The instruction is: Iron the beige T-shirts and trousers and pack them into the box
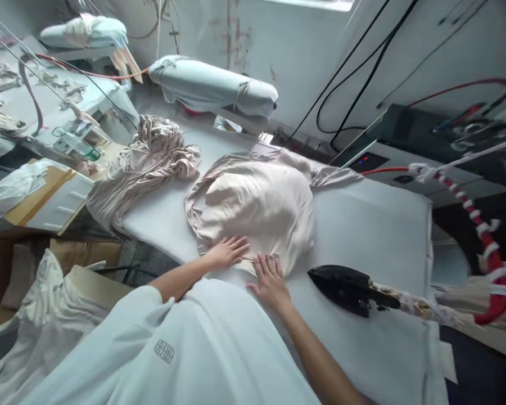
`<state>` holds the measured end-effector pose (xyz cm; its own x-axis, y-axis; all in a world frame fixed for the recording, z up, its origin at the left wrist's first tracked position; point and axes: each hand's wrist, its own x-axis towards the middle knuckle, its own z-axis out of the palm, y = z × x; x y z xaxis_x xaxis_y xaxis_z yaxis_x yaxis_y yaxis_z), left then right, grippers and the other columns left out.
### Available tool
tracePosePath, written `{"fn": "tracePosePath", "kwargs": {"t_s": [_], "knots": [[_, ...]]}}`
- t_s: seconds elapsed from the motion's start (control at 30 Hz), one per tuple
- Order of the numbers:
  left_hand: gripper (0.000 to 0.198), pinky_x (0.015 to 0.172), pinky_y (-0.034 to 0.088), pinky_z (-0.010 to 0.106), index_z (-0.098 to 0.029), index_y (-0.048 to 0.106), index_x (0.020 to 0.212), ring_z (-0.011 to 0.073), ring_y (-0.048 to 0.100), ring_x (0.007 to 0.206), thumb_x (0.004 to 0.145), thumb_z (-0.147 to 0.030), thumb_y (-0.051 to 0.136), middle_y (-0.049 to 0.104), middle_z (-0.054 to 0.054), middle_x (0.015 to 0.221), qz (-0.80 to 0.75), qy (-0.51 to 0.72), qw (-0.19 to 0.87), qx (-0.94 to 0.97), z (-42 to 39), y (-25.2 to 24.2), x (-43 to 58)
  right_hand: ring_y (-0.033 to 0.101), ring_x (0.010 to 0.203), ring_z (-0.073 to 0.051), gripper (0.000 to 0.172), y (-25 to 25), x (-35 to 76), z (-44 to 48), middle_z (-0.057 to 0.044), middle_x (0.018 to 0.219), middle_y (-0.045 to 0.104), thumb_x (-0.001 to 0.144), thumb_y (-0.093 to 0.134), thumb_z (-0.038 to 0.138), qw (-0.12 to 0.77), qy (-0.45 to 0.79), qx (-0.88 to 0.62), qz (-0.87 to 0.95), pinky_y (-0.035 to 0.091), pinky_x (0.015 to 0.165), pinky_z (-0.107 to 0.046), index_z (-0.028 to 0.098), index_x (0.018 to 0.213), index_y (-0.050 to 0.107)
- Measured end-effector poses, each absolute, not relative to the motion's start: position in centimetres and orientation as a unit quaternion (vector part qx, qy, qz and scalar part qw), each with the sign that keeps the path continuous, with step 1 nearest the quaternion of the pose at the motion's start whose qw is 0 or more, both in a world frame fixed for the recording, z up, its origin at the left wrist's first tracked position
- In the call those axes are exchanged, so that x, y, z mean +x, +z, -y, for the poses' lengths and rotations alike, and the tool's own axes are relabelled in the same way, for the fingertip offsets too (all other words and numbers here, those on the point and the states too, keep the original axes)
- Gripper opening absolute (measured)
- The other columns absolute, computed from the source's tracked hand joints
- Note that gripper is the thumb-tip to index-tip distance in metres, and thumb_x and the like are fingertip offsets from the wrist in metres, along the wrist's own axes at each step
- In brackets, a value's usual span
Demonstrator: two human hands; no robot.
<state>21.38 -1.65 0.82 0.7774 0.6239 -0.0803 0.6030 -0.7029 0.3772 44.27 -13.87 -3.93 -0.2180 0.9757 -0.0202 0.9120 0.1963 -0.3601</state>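
The left hand [225,252] and right hand [270,281] lie flat on the near edge of a beige knit garment [253,214], fingers [236,244] spread apart, clamped on nothing. The garment, soft and loosely mounded, rests on a padded white counter [371,225]. To its left lies a rumpled heap of matching cloth [152,169]; to its right, nearly touching, a black iron [346,289] with a wrapped handle; beyond it, a cloth-covered pressing bolster [211,84].

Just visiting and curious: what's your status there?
Left hand, right hand: open, flat on beige garment. Black iron on board, beside right hand, not held.
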Motion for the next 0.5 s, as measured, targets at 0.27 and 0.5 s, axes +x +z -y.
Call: {"fn": "tracePosePath", "kwargs": {"t_s": [0.27, 0.5], "knots": [[0.036, 0.110, 0.053, 0.037, -0.023, 0.083, 0.123, 0.0252, 0.073, 0.114, 0.104, -0.050, 0.068, 0.080, 0.013, 0.121, -0.274, -0.016, 0.334, 0.902, 6.5, -3.0, 21.0, 0.068, 0.090, -0.024, 0.021, -4.6, 48.5, 13.9, -0.010, 0.092, 0.074, 0.095, 0.061, 0.031, 0.074, 0.440, -0.630, 0.635, 0.051, 0.085, -0.033, 0.020, 0.082, 0.073], [0.016, 0.084, 0.051, 0.036, -0.013, 0.080, 0.100, 0.0207, 0.072, 0.095, 0.102, -0.019, 0.065, 0.077, 0.016, 0.113, -0.514, -0.001, 0.192, 0.836, 2.1, 2.0, 23.9, 0.060, 0.077, -0.019, 0.031, -0.2, 49.3, 8.5, -0.001, 0.077, 0.062, 0.105, 0.047, 0.047, 0.132, 0.424, -0.663, 0.602, 0.048, 0.072, -0.027, 0.022, 0.089, 0.060]]}}
